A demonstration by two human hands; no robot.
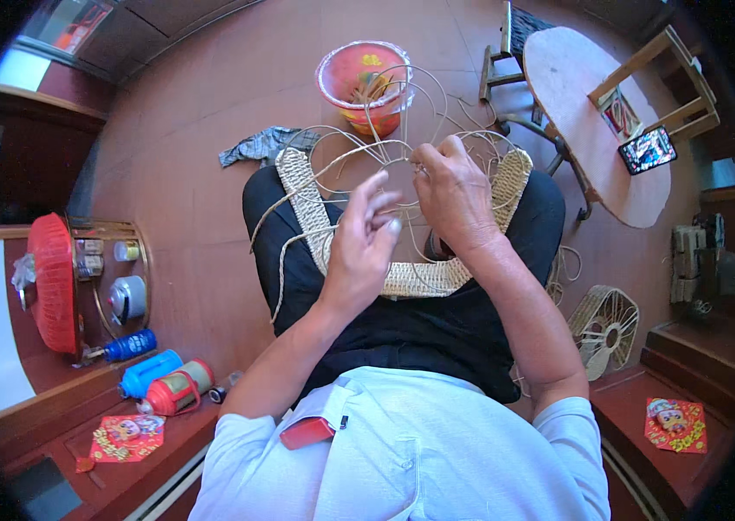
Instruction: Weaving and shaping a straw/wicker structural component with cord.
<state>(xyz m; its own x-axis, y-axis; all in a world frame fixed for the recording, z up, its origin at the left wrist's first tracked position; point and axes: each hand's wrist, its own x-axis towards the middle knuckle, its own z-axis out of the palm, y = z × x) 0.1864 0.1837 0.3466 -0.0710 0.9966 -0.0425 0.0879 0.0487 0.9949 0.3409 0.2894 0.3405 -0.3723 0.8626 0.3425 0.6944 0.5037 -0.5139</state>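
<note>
Across my lap rests a U-shaped woven straw piece (424, 280), its two arms pointing away from me over my thighs. Long loose straw cords (273, 213) loop out from it and cross between the two arms. With fingertips pinched together, my right hand (452, 187) grips a cord near the middle of the loops. My left hand (360, 239) is raised over the left side of the piece, its fingers loosely bent and apart, with nothing seen in it. The cord's end at my right fingertips is too small to make out.
Ahead stands a red plastic bucket (341, 74) with cords in it, beside a crumpled cloth (267, 145). A round-ended table (558, 69) at the right bears a phone (648, 151). A woven frame (603, 328) lies at right; flasks (178, 388) stand at left.
</note>
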